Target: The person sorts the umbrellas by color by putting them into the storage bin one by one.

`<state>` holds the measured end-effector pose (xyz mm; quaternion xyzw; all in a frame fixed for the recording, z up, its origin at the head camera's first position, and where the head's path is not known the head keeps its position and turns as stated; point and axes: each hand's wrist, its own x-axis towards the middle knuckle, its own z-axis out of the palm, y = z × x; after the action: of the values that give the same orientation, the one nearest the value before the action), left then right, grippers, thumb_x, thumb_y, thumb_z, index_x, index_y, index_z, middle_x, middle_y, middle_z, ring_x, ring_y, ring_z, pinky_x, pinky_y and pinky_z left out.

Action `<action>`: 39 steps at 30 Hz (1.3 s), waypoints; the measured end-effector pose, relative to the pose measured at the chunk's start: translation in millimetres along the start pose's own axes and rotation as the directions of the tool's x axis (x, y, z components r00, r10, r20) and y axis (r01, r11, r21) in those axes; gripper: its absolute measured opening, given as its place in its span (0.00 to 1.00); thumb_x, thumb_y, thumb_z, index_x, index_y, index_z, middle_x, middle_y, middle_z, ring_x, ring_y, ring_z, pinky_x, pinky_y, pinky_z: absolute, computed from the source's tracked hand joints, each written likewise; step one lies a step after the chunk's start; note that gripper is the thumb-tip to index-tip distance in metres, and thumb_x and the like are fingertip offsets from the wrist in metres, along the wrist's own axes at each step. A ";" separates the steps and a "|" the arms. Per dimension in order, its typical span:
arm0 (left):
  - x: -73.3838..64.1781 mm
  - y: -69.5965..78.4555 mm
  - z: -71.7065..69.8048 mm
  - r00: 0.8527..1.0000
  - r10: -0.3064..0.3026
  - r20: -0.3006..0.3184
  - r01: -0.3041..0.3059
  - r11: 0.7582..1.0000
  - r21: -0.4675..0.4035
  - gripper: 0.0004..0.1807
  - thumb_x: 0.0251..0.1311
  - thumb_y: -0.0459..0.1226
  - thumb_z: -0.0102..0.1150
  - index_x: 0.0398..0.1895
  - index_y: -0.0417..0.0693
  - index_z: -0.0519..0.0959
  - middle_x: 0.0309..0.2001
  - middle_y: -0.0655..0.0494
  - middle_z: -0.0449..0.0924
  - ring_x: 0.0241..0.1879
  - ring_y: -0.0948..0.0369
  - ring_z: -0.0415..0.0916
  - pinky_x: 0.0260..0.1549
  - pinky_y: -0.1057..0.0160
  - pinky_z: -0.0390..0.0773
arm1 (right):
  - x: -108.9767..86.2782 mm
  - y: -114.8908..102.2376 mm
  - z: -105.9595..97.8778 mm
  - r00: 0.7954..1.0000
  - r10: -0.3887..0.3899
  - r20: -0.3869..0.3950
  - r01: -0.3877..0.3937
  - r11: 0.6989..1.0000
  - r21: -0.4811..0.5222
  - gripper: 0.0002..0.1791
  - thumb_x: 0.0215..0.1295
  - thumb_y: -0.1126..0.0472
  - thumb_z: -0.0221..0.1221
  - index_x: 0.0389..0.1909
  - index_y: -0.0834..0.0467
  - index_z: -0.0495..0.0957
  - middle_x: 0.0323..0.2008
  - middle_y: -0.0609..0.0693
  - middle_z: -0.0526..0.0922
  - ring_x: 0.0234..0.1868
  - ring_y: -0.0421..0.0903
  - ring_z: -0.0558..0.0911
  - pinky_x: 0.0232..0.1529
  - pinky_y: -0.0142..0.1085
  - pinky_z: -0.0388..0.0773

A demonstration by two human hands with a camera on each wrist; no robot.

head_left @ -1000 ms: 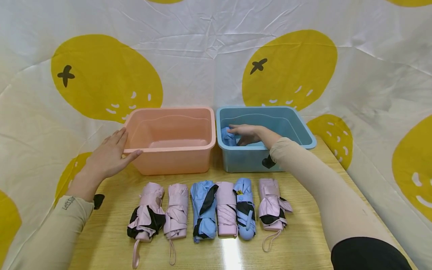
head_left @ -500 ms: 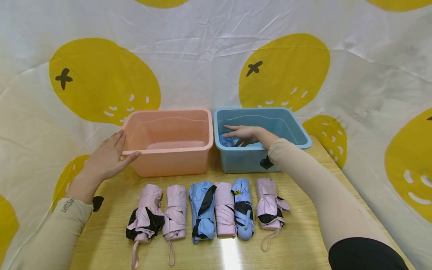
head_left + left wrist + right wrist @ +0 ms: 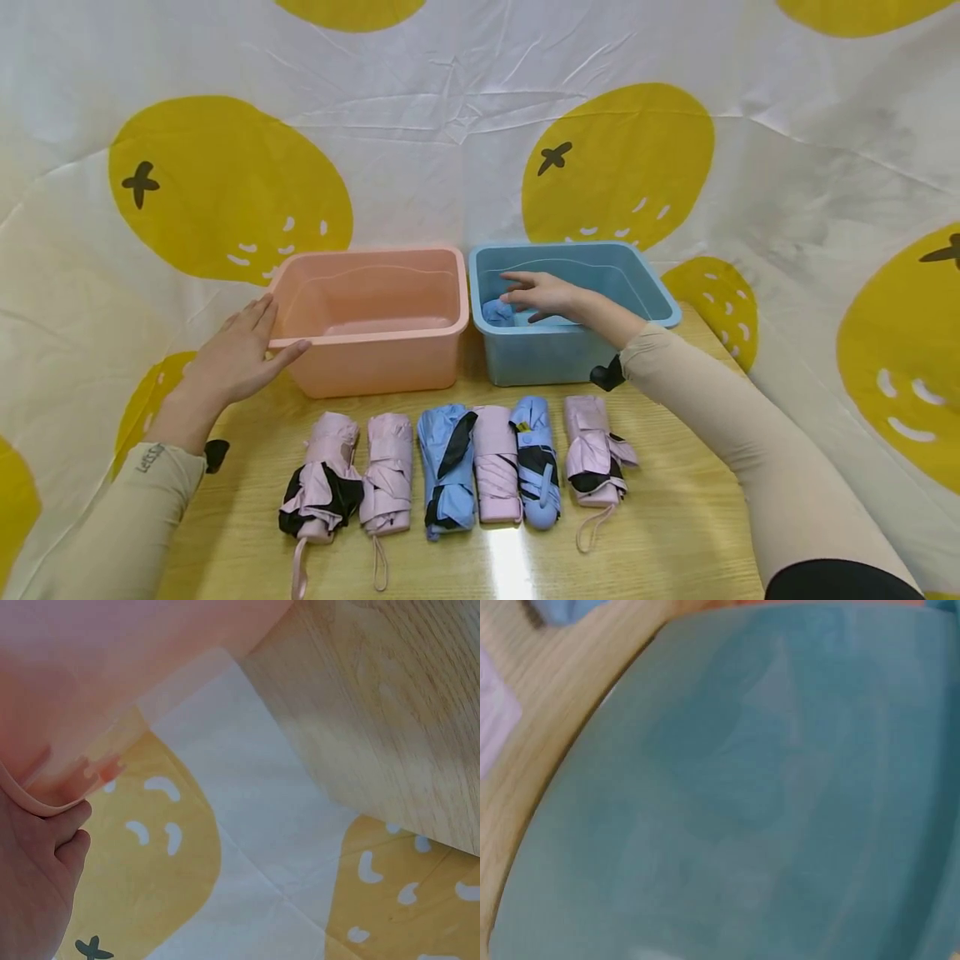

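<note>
My right hand (image 3: 547,296) hovers over the blue bin (image 3: 555,358) with its fingers spread and nothing held. Inside that bin, at the left, lies a folded blue umbrella (image 3: 495,313), partly hidden by the front wall. My left hand (image 3: 232,354) rests on the left front corner of the pink bin (image 3: 375,368), its fingers straight along the rim and the thumb over the front edge. In the left wrist view, fingers (image 3: 71,825) touch the pink rim. The right wrist view shows the blue bin's wall (image 3: 727,787); no hand appears there.
Before the bins, folded umbrellas lie in a row on the wooden table (image 3: 675,517): several pink ones, such as the leftmost umbrella (image 3: 326,475), and two blue, one being the wide blue umbrella (image 3: 447,467). A fruit-print cloth (image 3: 420,150) hangs behind.
My right hand has let go of the blue umbrella and risen slightly, fingers spreading; the umbrella has dropped lower in the blue bin. The left hand stays at the pink rim.
</note>
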<state>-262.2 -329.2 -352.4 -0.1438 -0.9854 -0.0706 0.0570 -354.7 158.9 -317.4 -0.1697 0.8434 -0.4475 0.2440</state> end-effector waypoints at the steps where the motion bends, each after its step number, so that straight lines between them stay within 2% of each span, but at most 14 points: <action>1: -0.2 -0.2 0.2 1.000 0.000 0.000 0.000 1.000 0.000 0.57 0.74 0.66 0.43 0.80 0.25 0.42 0.81 0.26 0.39 0.78 0.29 0.42 0.76 0.32 0.45 | -4.5 -1.1 -0.6 1.000 -0.021 -0.015 0.021 1.000 0.006 0.40 0.81 0.52 0.55 0.85 0.49 0.47 0.82 0.61 0.55 0.76 0.65 0.65 0.71 0.61 0.70; 7: -0.2 -1.0 0.8 1.000 0.006 -0.001 -0.006 1.000 -0.001 0.56 0.75 0.66 0.42 0.80 0.25 0.42 0.80 0.25 0.39 0.78 0.29 0.42 0.75 0.31 0.46 | -37.1 -5.9 -7.1 0.981 -0.149 -0.126 0.162 0.981 0.105 0.36 0.82 0.57 0.54 0.84 0.53 0.52 0.80 0.59 0.60 0.74 0.63 0.69 0.71 0.60 0.69; 10: -0.4 -1.1 0.5 1.000 0.009 0.001 -0.009 1.000 0.006 0.56 0.75 0.65 0.41 0.80 0.24 0.42 0.80 0.24 0.39 0.78 0.28 0.42 0.75 0.30 0.47 | -57.1 -5.6 -7.2 0.961 -0.195 -0.195 0.227 0.961 0.156 0.34 0.81 0.59 0.54 0.83 0.54 0.56 0.79 0.59 0.62 0.72 0.63 0.71 0.71 0.60 0.69; 14: -1.1 -0.7 0.6 1.000 0.010 0.004 -0.010 1.000 0.010 0.56 0.76 0.65 0.42 0.79 0.23 0.43 0.80 0.24 0.39 0.77 0.27 0.43 0.74 0.30 0.47 | -81.1 3.2 -4.4 0.929 -0.232 -0.288 0.283 0.947 0.151 0.33 0.80 0.59 0.57 0.81 0.53 0.61 0.76 0.57 0.67 0.68 0.60 0.76 0.68 0.57 0.74; 18: -1.3 0.1 1.0 1.000 0.012 -0.001 -0.012 1.000 0.004 0.56 0.75 0.65 0.43 0.79 0.22 0.44 0.80 0.24 0.40 0.77 0.28 0.43 0.74 0.30 0.47 | -103.5 18.1 1.6 0.881 -0.278 -0.384 0.336 0.937 0.093 0.29 0.79 0.58 0.57 0.78 0.53 0.66 0.72 0.54 0.73 0.61 0.50 0.82 0.62 0.52 0.81; 25: -1.6 2.0 -0.3 1.000 0.001 -0.006 -0.001 1.000 -0.013 0.56 0.74 0.65 0.44 0.79 0.23 0.45 0.80 0.26 0.40 0.78 0.29 0.42 0.75 0.31 0.46 | -141.4 52.2 17.2 0.774 -0.379 -0.507 0.444 0.896 0.008 0.23 0.79 0.63 0.57 0.71 0.60 0.73 0.60 0.43 0.80 0.49 0.41 0.86 0.47 0.35 0.87; 29: -1.2 2.8 -1.6 1.000 -0.002 -0.006 0.002 1.000 -0.014 0.56 0.74 0.65 0.44 0.79 0.23 0.45 0.80 0.26 0.40 0.78 0.29 0.42 0.75 0.31 0.45 | -157.3 74.3 30.2 0.734 -0.401 -0.548 0.423 0.901 -0.092 0.22 0.77 0.66 0.58 0.69 0.62 0.74 0.58 0.41 0.80 0.45 0.37 0.86 0.42 0.32 0.87; 32: -1.2 2.9 -1.7 1.000 -0.003 -0.005 0.003 1.000 -0.012 0.56 0.74 0.65 0.44 0.79 0.23 0.44 0.80 0.26 0.40 0.78 0.29 0.42 0.76 0.32 0.45 | -165.7 90.9 41.7 0.728 -0.387 -0.567 0.378 0.915 -0.140 0.21 0.76 0.66 0.59 0.68 0.60 0.76 0.60 0.50 0.79 0.45 0.39 0.86 0.41 0.32 0.87; 34: -1.0 2.1 -1.1 1.000 -0.003 -0.005 0.003 1.000 -0.011 0.56 0.74 0.65 0.44 0.80 0.24 0.44 0.81 0.26 0.40 0.78 0.29 0.42 0.76 0.32 0.45 | -169.8 102.6 48.8 0.737 -0.372 -0.564 0.353 0.924 -0.149 0.22 0.76 0.66 0.60 0.68 0.60 0.75 0.61 0.57 0.78 0.46 0.40 0.86 0.42 0.33 0.88; 37: -0.9 0.8 0.3 1.000 -0.001 -0.008 0.001 1.000 -0.007 0.56 0.74 0.65 0.44 0.79 0.24 0.44 0.81 0.26 0.40 0.78 0.30 0.42 0.76 0.32 0.46 | -174.7 121.0 58.2 0.770 -0.339 -0.541 0.306 0.940 -0.154 0.23 0.76 0.66 0.59 0.69 0.61 0.74 0.63 0.63 0.76 0.50 0.43 0.84 0.44 0.33 0.87; 39: -0.8 0.2 0.9 1.000 0.000 -0.008 0.000 1.000 -0.005 0.56 0.74 0.65 0.44 0.79 0.24 0.44 0.81 0.26 0.40 0.78 0.30 0.42 0.76 0.32 0.46 | -176.8 133.3 63.3 0.796 -0.309 -0.521 0.256 0.951 -0.172 0.25 0.76 0.65 0.60 0.70 0.62 0.72 0.64 0.63 0.76 0.52 0.47 0.84 0.45 0.33 0.86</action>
<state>-261.5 -329.1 -353.4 -0.1438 -0.9850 -0.0737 0.0604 -182.5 277.8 -413.5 -0.1714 0.8626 -0.4689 -0.0820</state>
